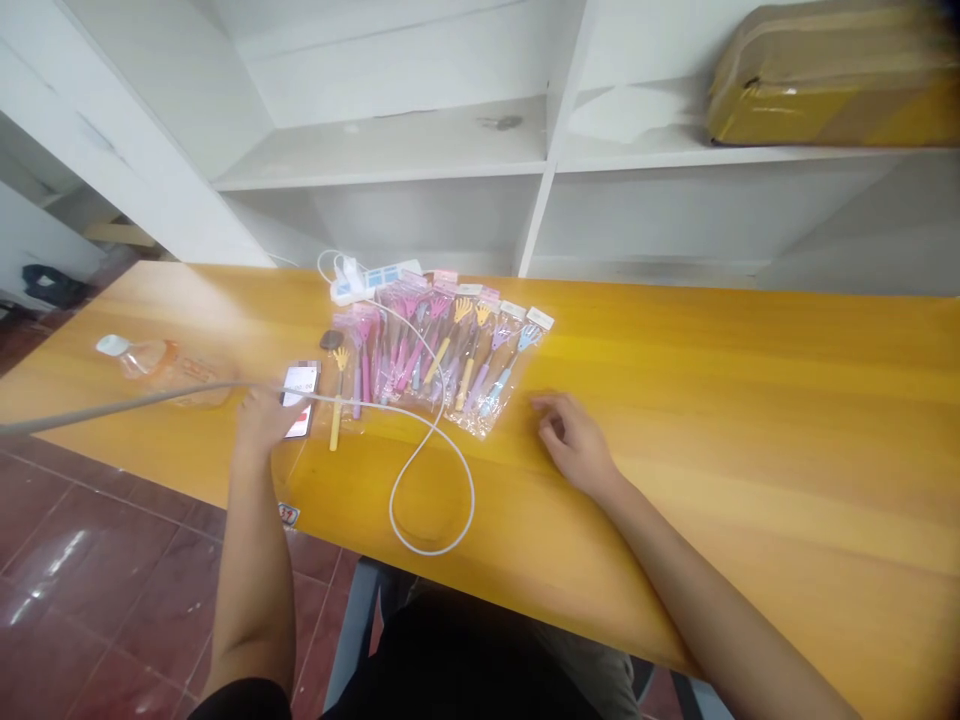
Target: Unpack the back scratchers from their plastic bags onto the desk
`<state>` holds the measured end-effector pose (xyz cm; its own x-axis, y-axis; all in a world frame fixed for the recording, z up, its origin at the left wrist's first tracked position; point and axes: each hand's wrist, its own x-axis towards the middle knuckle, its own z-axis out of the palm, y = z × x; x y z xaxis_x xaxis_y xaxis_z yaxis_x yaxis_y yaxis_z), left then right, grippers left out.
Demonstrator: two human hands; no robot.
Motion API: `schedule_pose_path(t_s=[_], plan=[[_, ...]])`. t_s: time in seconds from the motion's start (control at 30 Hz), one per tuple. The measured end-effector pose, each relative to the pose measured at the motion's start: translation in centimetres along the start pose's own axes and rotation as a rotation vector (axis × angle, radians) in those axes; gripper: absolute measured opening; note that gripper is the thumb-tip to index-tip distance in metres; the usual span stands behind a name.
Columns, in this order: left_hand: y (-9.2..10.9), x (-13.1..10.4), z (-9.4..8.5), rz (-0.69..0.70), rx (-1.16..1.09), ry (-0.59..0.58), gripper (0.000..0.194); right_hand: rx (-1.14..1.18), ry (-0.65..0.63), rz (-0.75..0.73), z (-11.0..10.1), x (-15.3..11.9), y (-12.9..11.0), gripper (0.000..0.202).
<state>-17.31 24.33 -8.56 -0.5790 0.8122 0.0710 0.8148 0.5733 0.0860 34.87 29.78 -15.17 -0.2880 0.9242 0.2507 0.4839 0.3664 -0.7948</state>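
Note:
My left hand (pixel 261 415) is at the left edge of a smartphone (pixel 301 385) lying on the table, its thumb reaching onto the lit screen. A white cable (pixel 187 391) passes across the view in front of that hand, partly hiding the fingers. My right hand (pixel 574 440) rests on the tabletop with loosely bent fingers apart and nothing in them. Between the hands lie several hand-shaped back scratchers (pixel 469 375) in pink, purple, yellow and blue, in clear plastic bags. One yellow back scratcher (pixel 337 405) lies at the left of the pile, closest to the phone.
A white power strip (pixel 375 282) with a plug stands behind the pile. The cable loops over the table (pixel 750 430). At the left lies a clear bottle (pixel 169 368) with a white cap. A small dark object (pixel 331 340) sits beside the pile. White shelves (pixel 405 145) hold a taped box (pixel 832 80).

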Motion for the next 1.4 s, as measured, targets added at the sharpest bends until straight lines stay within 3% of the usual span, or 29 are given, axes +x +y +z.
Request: schedule_pose_path(t_s=[0.1,0.27,0.4,0.6,0.83,0.97,1.1,1.4], plan=[[-0.3,1.0,0.5,0.023,0.027,-0.046,0.103,-0.002,0.004,-0.01,0.0,-0.1,0.2,0.03],[-0.3,2.2,0.7,0.099,-0.03,-0.074,0.088,-0.021,0.013,-0.019,0.0,-0.2,0.3,0.03],[0.4,1.8,0.1,0.118,-0.04,-0.042,0.093,-0.025,0.018,-0.028,-0.1,-0.1,0.1,0.03],[2.8,-2.4,-1.4,0.293,-0.176,0.073,0.101,-0.013,0.021,-0.019,-0.2,0.0,-0.1,0.03],[6.9,-7.7,-2.5,0.371,-0.266,0.066,0.092,-0.032,0.017,-0.003,-0.4,-0.1,-0.2,0.028],[9.0,-10.0,-2.3,0.354,-0.341,0.104,0.093,-0.028,0.01,0.01,-0.4,-0.1,-0.3,0.028],[11.1,-11.9,-1.7,0.422,-0.418,0.1,0.091,-0.028,0.015,0.013,-0.3,-0.1,-0.1,0.028],[15.0,-14.4,-0.8,0.437,-0.564,0.118,0.089,-0.018,0.006,0.028,-0.3,-0.1,-0.2,0.029]])
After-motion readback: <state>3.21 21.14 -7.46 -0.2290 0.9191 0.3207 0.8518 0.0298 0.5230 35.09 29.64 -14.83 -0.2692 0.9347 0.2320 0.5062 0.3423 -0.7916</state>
